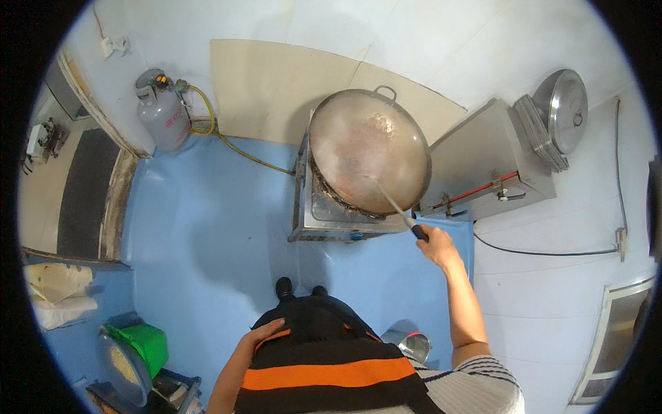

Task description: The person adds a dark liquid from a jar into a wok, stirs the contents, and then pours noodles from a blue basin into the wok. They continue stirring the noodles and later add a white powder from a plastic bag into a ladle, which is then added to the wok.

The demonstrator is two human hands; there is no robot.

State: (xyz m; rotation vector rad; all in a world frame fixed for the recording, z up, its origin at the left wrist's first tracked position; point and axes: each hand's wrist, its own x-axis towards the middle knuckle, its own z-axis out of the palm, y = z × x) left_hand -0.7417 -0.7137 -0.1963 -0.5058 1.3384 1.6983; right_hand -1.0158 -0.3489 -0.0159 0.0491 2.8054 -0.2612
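A large round wok (370, 150) with a loop handle stands on a metal gas stove (336, 220). Steam and cloudy liquid fill it, with reddish-brown matter near the middle. My right hand (438, 245), at the wok's near right side, is closed round the black handle of a long metal utensil (394, 204). The utensil's working end lies in the steaming liquid, so its kind cannot be told. My left hand (269, 330) rests against the front of my black and orange apron (331, 375), well away from the wok; whether its fingers hold anything cannot be seen.
A gas cylinder (164, 118) with a yellow hose (243, 153) stands at the back left. Right of the stove is a steel cabinet (481, 160) bearing stacked trays (540, 132) and a round metal lid (568, 111). A green container (147, 344), a basin (120, 370) and a metal bucket (416, 346) stand lower down.
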